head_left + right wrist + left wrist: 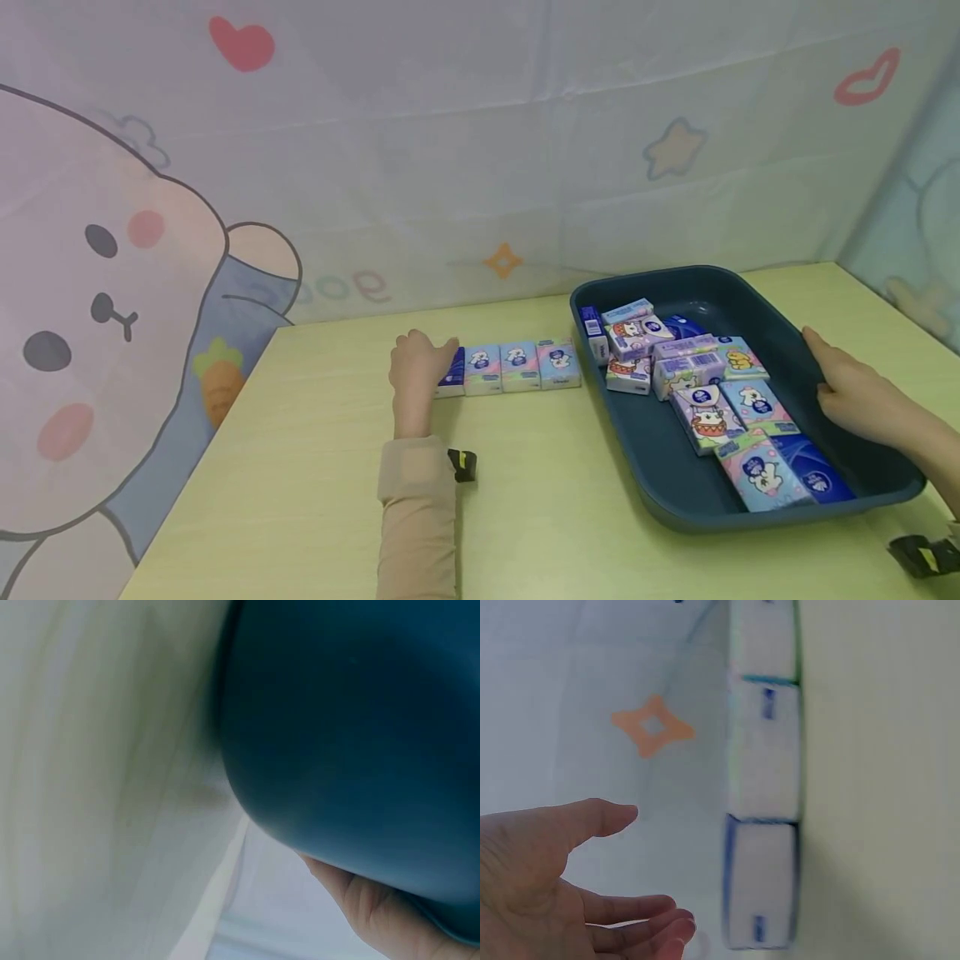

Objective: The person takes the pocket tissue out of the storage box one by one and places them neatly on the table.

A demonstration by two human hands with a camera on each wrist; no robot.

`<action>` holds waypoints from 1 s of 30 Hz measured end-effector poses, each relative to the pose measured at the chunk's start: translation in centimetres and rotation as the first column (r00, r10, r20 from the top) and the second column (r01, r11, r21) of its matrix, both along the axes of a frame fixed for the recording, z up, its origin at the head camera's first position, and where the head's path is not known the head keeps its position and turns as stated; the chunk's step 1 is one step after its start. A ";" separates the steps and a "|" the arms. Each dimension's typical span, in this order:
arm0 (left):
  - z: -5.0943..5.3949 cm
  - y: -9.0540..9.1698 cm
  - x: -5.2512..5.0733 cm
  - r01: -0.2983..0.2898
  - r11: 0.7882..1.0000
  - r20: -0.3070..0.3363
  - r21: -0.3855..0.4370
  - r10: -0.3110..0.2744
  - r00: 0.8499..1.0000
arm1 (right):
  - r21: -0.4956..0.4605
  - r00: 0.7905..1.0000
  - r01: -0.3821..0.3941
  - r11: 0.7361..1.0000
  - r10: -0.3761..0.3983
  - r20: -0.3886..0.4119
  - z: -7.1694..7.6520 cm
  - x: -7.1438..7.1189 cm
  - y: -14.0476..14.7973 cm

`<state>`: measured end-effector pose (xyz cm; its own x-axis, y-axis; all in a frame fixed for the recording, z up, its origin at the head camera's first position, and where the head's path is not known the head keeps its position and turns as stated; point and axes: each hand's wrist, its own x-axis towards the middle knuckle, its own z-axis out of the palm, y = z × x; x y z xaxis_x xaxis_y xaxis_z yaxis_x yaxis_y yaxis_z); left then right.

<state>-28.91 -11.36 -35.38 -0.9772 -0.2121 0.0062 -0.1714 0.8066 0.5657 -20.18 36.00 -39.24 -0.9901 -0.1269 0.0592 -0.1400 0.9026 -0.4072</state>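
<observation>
Several small tissue packs stand side by side in a row on the table, a dark blue pack (453,377) at the left end and a pink-and-blue pack (558,365) at the right end. My left hand (417,367) is at the blue pack's left side. In the left wrist view its thumb and fingers are spread, with a gap between them and the blue-edged pack (761,885). At the right, my right hand (862,396) grips the side rim of a dark teal tray (637,467). The right wrist view shows part of that hand (375,907) under the rim.
More tissue packs lie loosely in the tray, among them a cartoon pack (763,471) and a blue pack (817,475). Behind the pale yellow table (300,483) hangs a printed cloth (435,167). The tray's far end is close to this cloth.
</observation>
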 end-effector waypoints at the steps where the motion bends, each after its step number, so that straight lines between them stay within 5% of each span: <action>1: 0.4 0.2 0.1 0.013 1.000 -0.020 0.000 -0.013 1.000 | 0.000 1.000 0.000 1.000 0.000 0.003 0.0 0.0 0.0; 9: 3.4 3.6 1.6 0.191 0.980 -0.166 0.055 -0.180 0.970 | 0.005 1.000 0.002 1.000 -0.002 0.008 0.0 0.1 0.2; 19: 5.1 9.1 3.8 0.445 0.895 -0.197 -0.005 -0.438 0.877 | -0.004 1.000 -0.005 1.000 0.005 0.000 0.0 0.0 0.0; 23: 5.4 12.1 5.5 0.551 0.822 -0.146 -0.140 -0.568 0.810 | -0.002 1.000 -0.001 1.000 0.001 0.000 -0.1 0.1 0.0; 30: 4.1 17.3 8.5 0.724 0.602 -0.005 -0.336 -0.770 0.638 | 0.009 1.000 0.004 1.000 -0.004 -0.004 0.0 0.0 0.0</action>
<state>-20.37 5.99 -31.27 -0.7752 0.6264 0.0821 0.6231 0.7367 0.2625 -20.18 36.00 -39.21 -0.9904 -0.1234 0.0624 -0.1381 0.9068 -0.3984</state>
